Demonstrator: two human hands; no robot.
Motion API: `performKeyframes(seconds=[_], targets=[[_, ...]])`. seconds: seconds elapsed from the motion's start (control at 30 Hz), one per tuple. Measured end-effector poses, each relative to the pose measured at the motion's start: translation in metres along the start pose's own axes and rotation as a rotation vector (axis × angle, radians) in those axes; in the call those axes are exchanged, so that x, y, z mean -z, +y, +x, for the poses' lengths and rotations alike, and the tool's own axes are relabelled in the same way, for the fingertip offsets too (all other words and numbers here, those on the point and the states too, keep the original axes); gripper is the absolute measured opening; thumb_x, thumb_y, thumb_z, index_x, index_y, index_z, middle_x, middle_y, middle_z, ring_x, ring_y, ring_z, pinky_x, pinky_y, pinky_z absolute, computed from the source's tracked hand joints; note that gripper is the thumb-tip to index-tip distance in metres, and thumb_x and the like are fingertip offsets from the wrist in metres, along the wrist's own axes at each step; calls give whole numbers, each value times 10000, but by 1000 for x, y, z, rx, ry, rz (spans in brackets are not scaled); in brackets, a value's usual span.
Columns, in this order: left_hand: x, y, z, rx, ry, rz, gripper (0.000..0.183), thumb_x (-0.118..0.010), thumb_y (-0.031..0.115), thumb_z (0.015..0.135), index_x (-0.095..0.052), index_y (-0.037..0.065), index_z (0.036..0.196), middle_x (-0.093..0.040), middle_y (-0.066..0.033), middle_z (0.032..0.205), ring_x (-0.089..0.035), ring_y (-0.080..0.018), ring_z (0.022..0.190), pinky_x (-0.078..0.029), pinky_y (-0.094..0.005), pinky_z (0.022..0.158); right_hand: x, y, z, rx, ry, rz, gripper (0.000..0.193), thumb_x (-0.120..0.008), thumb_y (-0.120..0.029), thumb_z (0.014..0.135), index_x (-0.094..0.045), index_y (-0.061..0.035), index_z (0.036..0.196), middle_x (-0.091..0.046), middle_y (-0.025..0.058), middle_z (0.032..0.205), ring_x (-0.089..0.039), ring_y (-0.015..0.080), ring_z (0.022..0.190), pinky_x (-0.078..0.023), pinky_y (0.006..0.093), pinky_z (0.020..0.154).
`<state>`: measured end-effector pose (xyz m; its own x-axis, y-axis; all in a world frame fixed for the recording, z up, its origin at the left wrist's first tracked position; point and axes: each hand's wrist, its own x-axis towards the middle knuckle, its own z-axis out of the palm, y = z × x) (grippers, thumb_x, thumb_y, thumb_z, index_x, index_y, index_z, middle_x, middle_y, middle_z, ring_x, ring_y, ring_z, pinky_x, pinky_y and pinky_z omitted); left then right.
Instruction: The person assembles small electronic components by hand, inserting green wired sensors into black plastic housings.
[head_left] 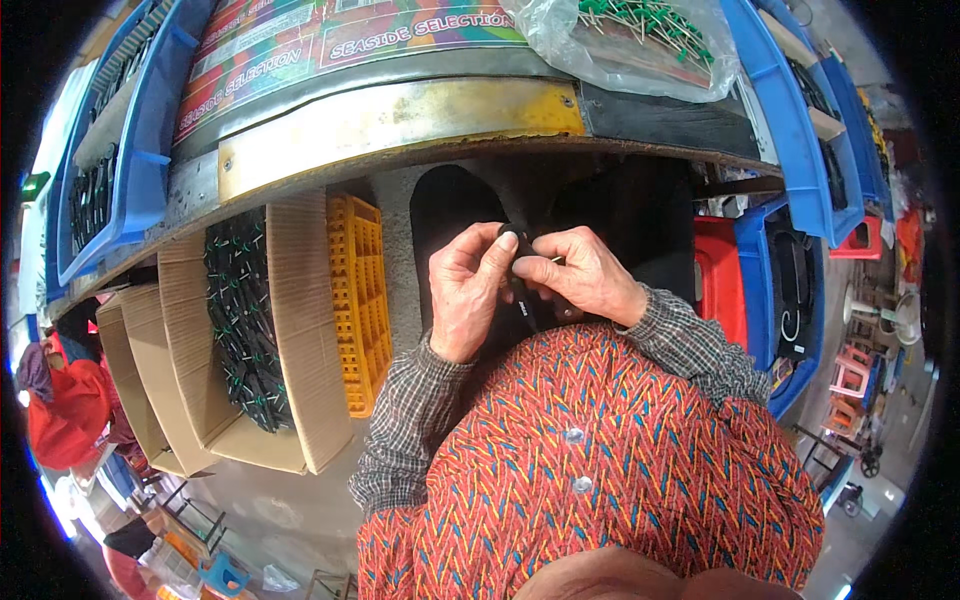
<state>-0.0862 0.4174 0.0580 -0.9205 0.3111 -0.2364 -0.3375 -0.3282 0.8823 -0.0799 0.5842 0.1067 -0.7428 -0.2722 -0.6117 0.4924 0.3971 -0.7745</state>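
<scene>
Over my lap, both hands meet in front of my chest at a slender black item [521, 297] with a small pale mark on it; I cannot make out its kind. My left hand [462, 290] pinches its upper end between thumb and bent fingers. Close beside it, my right hand [592, 277] is closed too, thumb against fingers. A small light green tip shows at the right fingers, possibly a thin stick. The fingers hide much of the black item.
Before me runs a bench edge [400, 112], with a clear plastic bag [545, 30] of green-headed pins [650, 25] on it. Blue crates [150, 170] flank it. At left stand a carton [305, 330] of black pieces and a yellow crate [358, 300]; at right, a red stool [718, 280].
</scene>
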Motion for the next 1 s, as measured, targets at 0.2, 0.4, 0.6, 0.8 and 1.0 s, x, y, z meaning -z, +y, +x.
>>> performKeyframes(seconds=[0.2, 0.4, 0.6, 0.8, 1.0], targets=[[1, 0, 0, -5, -10, -14, 148, -604, 129, 921, -630, -14, 952, -600, 6, 745, -496, -20, 548, -406, -174, 451, -3, 2, 0, 187, 73, 100, 279, -698, -213, 846, -575, 3, 719, -526, -14, 662, -479, 34, 624, -431, 248, 519], [2, 0, 0, -5, -17, -7, 153, -607, 134, 918, -629, -14, 954, -600, 6, 743, -496, -22, 546, -408, -177, 450, -8, -4, 0, 351, 143, 208, 312, -684, -254, 861, -597, -1, 702, -528, -8, 583, -489, 33, 569, -396, 250, 471], [2, 2, 0, 1, -11, 5, 161, -612, 143, 917, -631, -13, 954, -597, 1, 738, -498, -30, 542, -409, -181, 452, -5, 3, 1, 202, 53, 115, 261, -698, -228, 845, -605, 13, 806, -554, -5, 680, -516, 48, 611, -432, 248, 506], [1, 1, -1, -2, -19, 23, 165, -613, 149, 917, -632, -11, 955, -598, 4, 738, -500, -27, 546, -409, -179, 454, 2, 5, 3, 71, 16, -5, 210, -694, -184, 840, -625, 10, 878, -616, 17, 749, -554, 57, 674, -440, 234, 534], [1, 1, -2, 1, -22, 29, 160, -608, 147, 919, -633, -7, 954, -597, 8, 734, -505, -24, 561, -410, -172, 458, -4, 9, 3, 270, 119, 153, 245, -687, -225, 853, -636, 2, 774, -576, -4, 619, -515, 55, 528, -409, 246, 458]])
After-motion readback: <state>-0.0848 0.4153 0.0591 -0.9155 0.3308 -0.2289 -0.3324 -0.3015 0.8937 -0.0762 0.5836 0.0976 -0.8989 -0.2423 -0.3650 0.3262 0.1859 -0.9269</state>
